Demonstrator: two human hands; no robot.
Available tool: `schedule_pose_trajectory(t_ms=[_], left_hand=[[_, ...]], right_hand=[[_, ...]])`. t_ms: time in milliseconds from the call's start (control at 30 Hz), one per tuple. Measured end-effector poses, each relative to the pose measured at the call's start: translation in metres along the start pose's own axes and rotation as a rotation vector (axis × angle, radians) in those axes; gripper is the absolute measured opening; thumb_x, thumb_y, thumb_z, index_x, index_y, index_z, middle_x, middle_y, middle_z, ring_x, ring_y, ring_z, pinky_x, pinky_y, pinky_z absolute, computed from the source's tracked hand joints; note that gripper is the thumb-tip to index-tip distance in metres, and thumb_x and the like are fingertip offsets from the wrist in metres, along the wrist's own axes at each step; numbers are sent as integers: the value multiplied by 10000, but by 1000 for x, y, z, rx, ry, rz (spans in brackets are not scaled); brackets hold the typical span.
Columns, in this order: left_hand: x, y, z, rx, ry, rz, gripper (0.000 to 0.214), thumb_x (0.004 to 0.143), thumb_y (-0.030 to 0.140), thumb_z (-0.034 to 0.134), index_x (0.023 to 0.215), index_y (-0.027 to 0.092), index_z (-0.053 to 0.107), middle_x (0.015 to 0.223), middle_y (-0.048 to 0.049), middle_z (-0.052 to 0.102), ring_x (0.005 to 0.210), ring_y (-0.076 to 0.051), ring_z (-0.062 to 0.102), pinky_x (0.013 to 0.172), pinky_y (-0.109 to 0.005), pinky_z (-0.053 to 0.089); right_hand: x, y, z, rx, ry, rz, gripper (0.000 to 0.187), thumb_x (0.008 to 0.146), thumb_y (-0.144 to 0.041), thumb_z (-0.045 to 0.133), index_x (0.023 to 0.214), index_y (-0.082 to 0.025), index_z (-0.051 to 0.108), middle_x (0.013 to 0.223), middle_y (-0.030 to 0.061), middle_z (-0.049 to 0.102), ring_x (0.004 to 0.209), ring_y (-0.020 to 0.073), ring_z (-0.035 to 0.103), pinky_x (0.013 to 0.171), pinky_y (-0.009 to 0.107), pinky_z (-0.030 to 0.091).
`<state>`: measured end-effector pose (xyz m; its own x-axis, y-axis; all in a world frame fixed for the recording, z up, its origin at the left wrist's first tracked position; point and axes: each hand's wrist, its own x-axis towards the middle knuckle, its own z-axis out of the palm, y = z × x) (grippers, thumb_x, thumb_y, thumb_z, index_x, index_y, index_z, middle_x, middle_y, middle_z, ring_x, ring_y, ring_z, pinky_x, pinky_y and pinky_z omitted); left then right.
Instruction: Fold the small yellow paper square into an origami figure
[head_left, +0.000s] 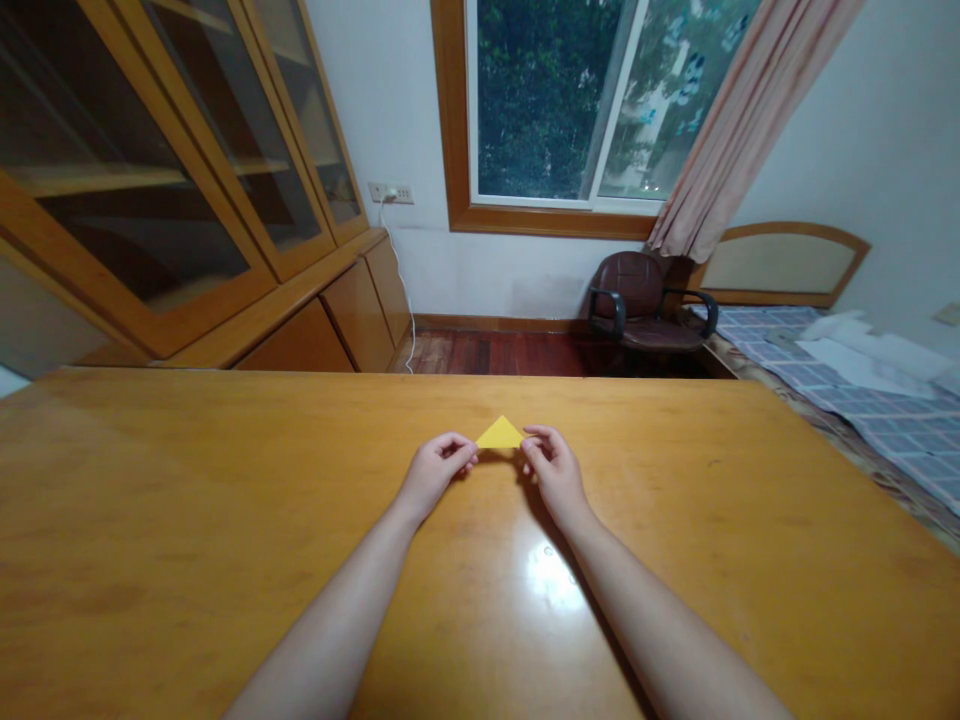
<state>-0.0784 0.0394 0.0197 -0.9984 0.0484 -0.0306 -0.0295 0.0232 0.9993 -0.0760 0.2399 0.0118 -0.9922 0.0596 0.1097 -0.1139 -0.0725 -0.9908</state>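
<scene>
Left hand [439, 466] and right hand [556, 470] both had a narrow pinch grip going over the desk [262, 520], each on a near corner of the yellow paper triangle [501, 434], so it sat right between them, tip pointing away. Brown chair [631, 290] was way back.

Fingertips [471, 452] hide two corners of the yellow triangle [501, 435]; cabinet [196, 150] and bed [885, 440] — cut off by side edges.

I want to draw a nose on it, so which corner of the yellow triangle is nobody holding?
On the yellow triangle, it's the top corner; the left hand and right hand hold the other two.
</scene>
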Motion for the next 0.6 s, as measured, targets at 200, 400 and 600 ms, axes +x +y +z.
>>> schedule_pose_trajectory(t_ms=[200, 400, 600], left_hand=[[0, 1, 1, -29, -2, -9, 321, 719, 447, 722, 734, 135, 648, 676, -42, 643, 595, -120, 546, 559, -223, 431], [0, 1, 1, -44, -15, -4, 301, 730, 432, 718, 748, 139, 654, 698, -42, 658, 612, -120, 553, 578, -223, 429], [1, -1, 0, -45, -20, 0, 289, 744, 423, 710, 755, 141, 649, 707, -40, 662, 616, -118, 556, 585, -224, 434]], right_hand=[[0, -2, 0, -4, 7, -3, 280, 822, -368, 616, 1028, -180, 593, 729, -7, 614, 551, 115, 520, 498, 226, 412], [-1, -1, 0, 8, 8, 2, 290, 827, -383, 613, 1034, -181, 594, 742, -5, 615, 564, 119, 531, 496, 225, 420], [0, 1, 0, 4, 5, 1, 271, 834, -368, 611, 1033, -185, 598, 746, -11, 606, 558, 113, 517, 500, 225, 409]])
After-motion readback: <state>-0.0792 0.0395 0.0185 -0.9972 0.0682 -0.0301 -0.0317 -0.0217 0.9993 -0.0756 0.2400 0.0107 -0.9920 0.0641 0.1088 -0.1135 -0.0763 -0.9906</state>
